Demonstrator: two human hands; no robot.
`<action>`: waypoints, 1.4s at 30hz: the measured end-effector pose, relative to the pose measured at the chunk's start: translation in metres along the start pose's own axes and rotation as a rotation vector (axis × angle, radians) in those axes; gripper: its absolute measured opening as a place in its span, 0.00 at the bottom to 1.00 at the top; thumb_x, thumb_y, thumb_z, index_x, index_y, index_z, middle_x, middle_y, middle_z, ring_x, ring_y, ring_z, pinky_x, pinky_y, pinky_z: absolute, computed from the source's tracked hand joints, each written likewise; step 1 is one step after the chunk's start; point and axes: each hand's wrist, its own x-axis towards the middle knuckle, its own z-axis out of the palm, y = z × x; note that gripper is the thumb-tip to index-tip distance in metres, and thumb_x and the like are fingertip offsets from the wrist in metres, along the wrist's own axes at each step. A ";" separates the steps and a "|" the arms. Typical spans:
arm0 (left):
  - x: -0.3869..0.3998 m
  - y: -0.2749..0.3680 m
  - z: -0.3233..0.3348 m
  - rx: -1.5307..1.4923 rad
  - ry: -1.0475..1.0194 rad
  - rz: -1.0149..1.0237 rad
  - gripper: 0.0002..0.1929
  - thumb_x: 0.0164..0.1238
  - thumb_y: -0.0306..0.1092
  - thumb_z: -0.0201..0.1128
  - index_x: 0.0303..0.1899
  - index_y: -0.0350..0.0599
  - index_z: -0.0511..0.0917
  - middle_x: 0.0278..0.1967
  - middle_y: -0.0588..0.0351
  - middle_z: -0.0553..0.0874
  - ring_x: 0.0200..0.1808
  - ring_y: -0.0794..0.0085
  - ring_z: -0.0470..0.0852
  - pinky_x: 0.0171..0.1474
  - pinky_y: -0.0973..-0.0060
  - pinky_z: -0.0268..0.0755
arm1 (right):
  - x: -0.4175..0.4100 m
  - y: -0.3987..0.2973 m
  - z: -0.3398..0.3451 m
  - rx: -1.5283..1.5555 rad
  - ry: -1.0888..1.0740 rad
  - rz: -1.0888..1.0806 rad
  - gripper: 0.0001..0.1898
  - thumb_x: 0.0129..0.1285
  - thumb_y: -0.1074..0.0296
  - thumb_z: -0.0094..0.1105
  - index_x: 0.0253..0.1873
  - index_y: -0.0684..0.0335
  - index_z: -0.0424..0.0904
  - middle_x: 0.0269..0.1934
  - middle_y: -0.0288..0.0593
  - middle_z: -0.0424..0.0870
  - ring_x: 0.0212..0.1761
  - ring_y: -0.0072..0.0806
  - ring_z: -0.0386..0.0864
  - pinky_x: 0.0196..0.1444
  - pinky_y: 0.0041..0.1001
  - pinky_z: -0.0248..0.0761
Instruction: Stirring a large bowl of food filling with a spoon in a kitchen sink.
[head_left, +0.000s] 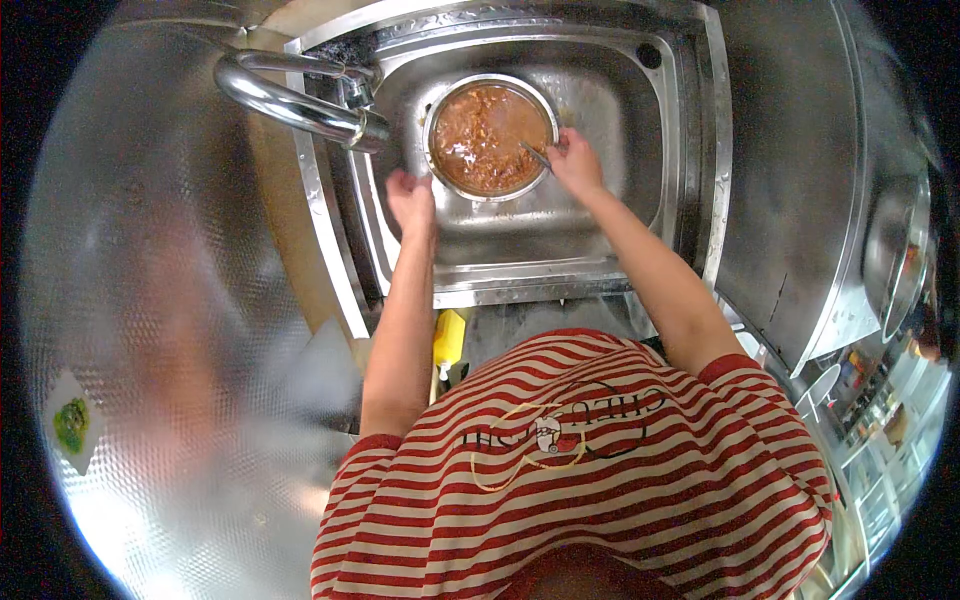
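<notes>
A round metal bowl (491, 199) stands in the left half of the stainless steel sink (615, 135). Brownish liquid with reddish-brown pieces of food (487, 135) fills much of it. At the bowl's right rim, my right hand (577, 166) grips a thin metal utensil (535, 155). Its tip reaches over the food; its exact kind is unclear. My left hand (411, 199) is beside the lower left rim, fingers curled and blurred. Whether it touches the bowl or holds anything cannot be made out.
A curved chrome faucet (300, 105) arches over the sink's left edge. Textured metal sheeting (187, 300) lines the left, with a green sticker (73, 426) on it. A yellow object (449, 336) is below the sink's front edge. Another metal bowl (896, 255) stands far right.
</notes>
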 end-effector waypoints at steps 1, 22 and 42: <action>-0.005 -0.012 0.007 -0.040 -0.073 -0.232 0.29 0.50 0.27 0.60 0.56 0.35 0.60 0.37 0.51 0.76 0.28 0.66 0.75 0.29 0.70 0.70 | -0.001 0.003 -0.001 -0.005 -0.002 0.005 0.20 0.50 0.61 0.58 0.48 0.63 0.71 0.36 0.51 0.79 0.37 0.42 0.78 0.40 0.35 0.69; 0.039 -0.002 0.026 0.221 -0.136 -0.102 0.20 0.57 0.44 0.59 0.40 0.35 0.70 0.25 0.54 0.77 0.28 0.71 0.76 0.36 0.75 0.67 | 0.003 0.019 -0.016 0.508 -0.291 0.336 0.05 0.45 0.72 0.53 0.26 0.66 0.71 0.17 0.37 0.71 0.18 0.22 0.67 0.18 0.25 0.59; 0.094 0.003 0.102 0.641 -0.215 0.828 0.13 0.48 0.27 0.58 0.38 0.49 0.74 0.40 0.50 0.74 0.35 0.55 0.76 0.36 0.62 0.70 | -0.074 0.031 -0.093 0.836 -0.008 0.576 0.04 0.48 0.78 0.52 0.30 0.63 0.73 0.19 0.32 0.71 0.15 0.15 0.64 0.13 0.16 0.53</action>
